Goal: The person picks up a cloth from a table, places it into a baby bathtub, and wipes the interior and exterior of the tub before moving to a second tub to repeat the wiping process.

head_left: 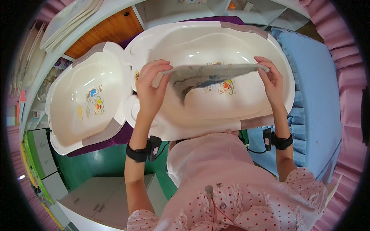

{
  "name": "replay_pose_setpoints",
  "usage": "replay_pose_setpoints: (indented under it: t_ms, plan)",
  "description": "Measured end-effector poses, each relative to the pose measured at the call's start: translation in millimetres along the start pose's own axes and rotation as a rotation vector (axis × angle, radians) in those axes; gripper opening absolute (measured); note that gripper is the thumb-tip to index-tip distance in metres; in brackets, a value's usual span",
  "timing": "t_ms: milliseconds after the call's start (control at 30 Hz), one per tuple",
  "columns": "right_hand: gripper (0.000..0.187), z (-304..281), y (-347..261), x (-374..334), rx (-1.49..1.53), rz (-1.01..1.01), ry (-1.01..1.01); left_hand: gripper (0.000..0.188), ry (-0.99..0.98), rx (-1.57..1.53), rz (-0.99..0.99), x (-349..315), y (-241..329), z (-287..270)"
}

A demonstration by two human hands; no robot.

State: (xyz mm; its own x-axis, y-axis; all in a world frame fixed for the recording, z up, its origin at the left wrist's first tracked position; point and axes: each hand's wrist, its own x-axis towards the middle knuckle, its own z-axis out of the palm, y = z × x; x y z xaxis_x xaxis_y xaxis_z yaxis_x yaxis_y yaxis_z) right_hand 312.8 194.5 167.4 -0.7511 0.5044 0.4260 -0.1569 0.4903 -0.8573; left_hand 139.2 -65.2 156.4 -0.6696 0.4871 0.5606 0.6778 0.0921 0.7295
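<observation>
With the left hand (152, 82) and right hand (273, 79) held apart, the ends of a grey cloth (206, 74) are pinched above the large white tub (231, 109). If either light pinch were loosened, that end could be dropped into the tub; through uneven tension, the drooping left part could be twisted.

It looks like a baby-care room: beneath the hands (151, 87) lies a white infant tub (208, 109) printed with a cartoon bear (225, 87), and left of them a second tub (69, 101); shelves (160, 14) stand beyond them, a blue ruffled cover (320, 92) and pink ruffled curtains (348, 50) to their right.
</observation>
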Motion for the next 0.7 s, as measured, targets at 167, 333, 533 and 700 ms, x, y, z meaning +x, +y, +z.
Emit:
replay_pose_setpoints:
  t_ms: [167,333,533,700]
  plan:
    - [0.011,14.4,44.8,-15.7,-0.274,0.183,-0.298,0.01,-0.378,0.233,-0.008,-31.6,-37.1,18.0]
    - [0.012,20.3,46.8,-17.4,-0.769,-0.107,0.059,0.011,-0.104,0.255,-0.057,-26.5,-10.8,19.4]
    - [0.015,21.7,78.7,-38.2,0.244,0.631,0.25,0.023,-0.353,0.101,0.202,-44.1,58.8,44.8]
    - [0.012,27.1,62.4,-44.7,0.512,0.598,0.347,0.021,-0.869,-0.282,-0.06,-63.3,97.3,63.9]
